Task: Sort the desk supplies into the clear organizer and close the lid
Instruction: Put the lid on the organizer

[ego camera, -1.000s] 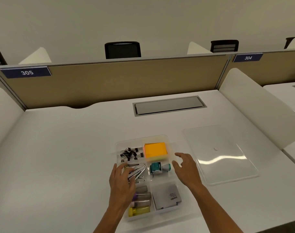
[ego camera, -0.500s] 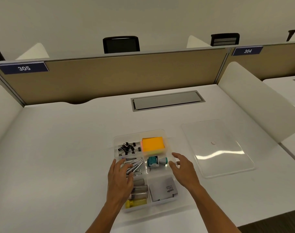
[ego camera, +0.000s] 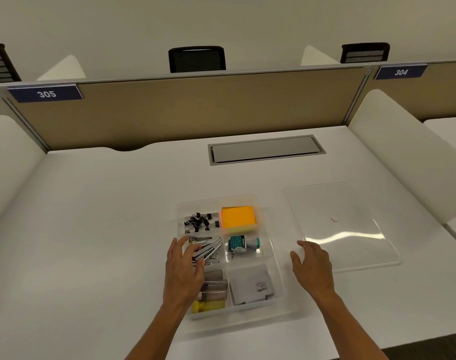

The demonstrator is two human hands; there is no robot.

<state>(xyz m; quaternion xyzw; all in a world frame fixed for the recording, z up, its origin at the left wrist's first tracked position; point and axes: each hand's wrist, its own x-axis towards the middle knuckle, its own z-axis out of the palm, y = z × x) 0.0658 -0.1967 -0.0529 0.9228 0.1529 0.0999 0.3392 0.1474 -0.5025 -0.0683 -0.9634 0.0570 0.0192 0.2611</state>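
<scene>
Clear plastic organizer (ego camera: 277, 258) sits on the near-centre of the white desk (ego camera: 104, 229), uncovered. Left hand (ego camera: 184, 271) lies over its left side, fingers spread and relaxed on the metal staple removers (ego camera: 208, 249); whether it presses them is unclear. Right hand (ego camera: 312, 268) is open, fingers apart, just right of the organizer at the near-left corner of the clear lid (ego camera: 343, 224). Farther compartments hold a teal stamp (ego camera: 243, 244), black binder clips (ego camera: 199, 221), orange sticky notes (ego camera: 238, 216).
</scene>
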